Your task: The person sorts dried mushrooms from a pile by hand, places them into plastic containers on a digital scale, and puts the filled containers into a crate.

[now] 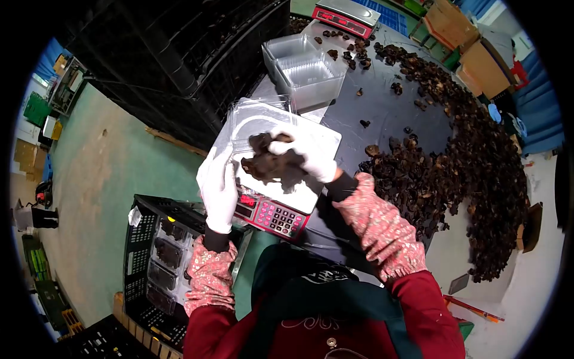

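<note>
A red and white digital scale stands in front of me with a clear plastic clamshell box on its plate, the lid lying back. Dark brown wood ear mushrooms are bunched over the box. My right hand, in a white glove, closes on some of these mushrooms from the right and is a little blurred. Along the left side of the box, my gloved left hand grips its edge, fingers pointing away from me. The scale's keypad and part of its lit red display show below.
Stacked clear boxes stand behind the scale, beside tall black crates. Loose mushrooms heap along the table's right. A second scale is at the back. At lower left, a black crate holds several filled boxes.
</note>
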`<state>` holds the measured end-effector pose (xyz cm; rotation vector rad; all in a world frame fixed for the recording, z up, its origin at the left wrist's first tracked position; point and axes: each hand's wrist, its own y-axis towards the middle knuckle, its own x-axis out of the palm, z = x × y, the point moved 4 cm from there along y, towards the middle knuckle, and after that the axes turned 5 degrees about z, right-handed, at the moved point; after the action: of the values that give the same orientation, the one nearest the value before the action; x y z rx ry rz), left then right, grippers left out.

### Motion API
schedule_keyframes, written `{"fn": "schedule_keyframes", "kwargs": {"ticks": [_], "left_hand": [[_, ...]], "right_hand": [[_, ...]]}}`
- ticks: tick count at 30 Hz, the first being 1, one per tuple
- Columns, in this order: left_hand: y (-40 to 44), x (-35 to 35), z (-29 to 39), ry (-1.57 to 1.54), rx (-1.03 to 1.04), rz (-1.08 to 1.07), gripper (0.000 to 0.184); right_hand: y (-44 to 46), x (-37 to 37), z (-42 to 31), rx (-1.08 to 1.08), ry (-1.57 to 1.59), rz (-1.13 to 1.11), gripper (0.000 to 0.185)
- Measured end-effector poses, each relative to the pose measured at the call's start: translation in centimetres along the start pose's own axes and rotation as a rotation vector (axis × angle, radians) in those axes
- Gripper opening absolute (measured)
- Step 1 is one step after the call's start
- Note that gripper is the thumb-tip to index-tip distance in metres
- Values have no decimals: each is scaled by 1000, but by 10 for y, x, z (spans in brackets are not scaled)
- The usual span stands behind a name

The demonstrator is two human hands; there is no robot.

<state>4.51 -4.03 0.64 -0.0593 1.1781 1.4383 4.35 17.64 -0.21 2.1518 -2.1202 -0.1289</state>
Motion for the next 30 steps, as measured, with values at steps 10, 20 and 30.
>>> {"fn": "schedule_keyframes", "kwargs": {"ticks": [10,20,30], "left_hand": [[-13,25,-1,-161,22,-300,77],[-6,10,38,-88,144,-148,61],[-129,170,168,150,196,-623,65]], "right_hand": [[-10,61,1,-267,-906,-173,41],[-172,-123,21,-20,-1040,428,49],[-302,-176,56,115,-1266,372,33]]}}
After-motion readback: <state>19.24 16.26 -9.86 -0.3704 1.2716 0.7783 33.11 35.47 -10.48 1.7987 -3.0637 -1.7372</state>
